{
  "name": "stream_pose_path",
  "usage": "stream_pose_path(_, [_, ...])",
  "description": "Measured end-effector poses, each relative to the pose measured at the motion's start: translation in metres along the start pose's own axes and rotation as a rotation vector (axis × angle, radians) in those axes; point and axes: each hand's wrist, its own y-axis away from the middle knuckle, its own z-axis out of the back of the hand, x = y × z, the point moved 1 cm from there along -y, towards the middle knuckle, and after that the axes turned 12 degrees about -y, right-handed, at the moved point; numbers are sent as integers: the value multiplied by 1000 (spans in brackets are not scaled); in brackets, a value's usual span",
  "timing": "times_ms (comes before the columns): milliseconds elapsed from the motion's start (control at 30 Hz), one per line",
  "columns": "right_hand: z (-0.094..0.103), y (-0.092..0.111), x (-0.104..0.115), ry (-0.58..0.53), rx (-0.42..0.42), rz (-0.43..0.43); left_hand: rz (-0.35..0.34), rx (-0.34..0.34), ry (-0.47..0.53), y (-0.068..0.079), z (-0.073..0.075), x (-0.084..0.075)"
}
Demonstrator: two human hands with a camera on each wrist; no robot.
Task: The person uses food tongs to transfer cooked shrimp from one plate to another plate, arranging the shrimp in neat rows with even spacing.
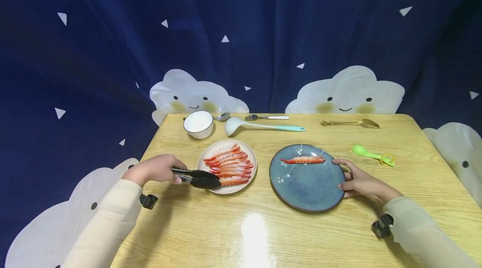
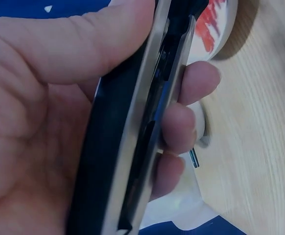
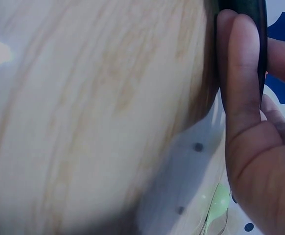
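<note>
In the head view, my left hand [image 1: 160, 169] grips black-and-silver tongs [image 1: 203, 179]. Their black tips are close together at the nearest shrimp on a small white plate [image 1: 201, 159]. Several red-and-white shrimp [image 1: 230, 163] lie side by side there. The left wrist view has the thumb and fingers squeezing the two arms of the tongs [image 2: 128, 142]. On the other side my right hand [image 1: 361, 183] holds the right rim of a large blue plate [image 1: 308, 190], thumb over the edge. A single shrimp [image 1: 303, 159] lies across the upper part of the blue plate.
Behind the small plate stands a white bowl [image 1: 198, 124], with a metal spoon [image 1: 222, 117] beside it. A ladle [image 1: 260, 125] and a white-handled fork [image 1: 267, 117] lie along the back. Farther right are a gold utensil [image 1: 350, 123] and a green spoon [image 1: 370, 154].
</note>
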Motion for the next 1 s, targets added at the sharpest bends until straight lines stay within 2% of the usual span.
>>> stream_pose_path(300, [0, 1, 1, 2, -3, 11, -33, 10, 132, 3, 10, 2])
stream_pose_path(500, [1, 0, -1, -8, -1, 12, -93, 23, 208, -8, 18, -8])
stream_pose_path(700, [1, -1, -3, -18, -5, 13, -169, 40, 207, -34, 29, -27])
stream_pose_path(900, [0, 0, -1, -5, -20, 3, -166, 91, 160, -70, 37, -52])
stream_pose_path(1000, [0, 0, 0, 13, -23, -4, -200, 118, 128, -88, 39, -66])
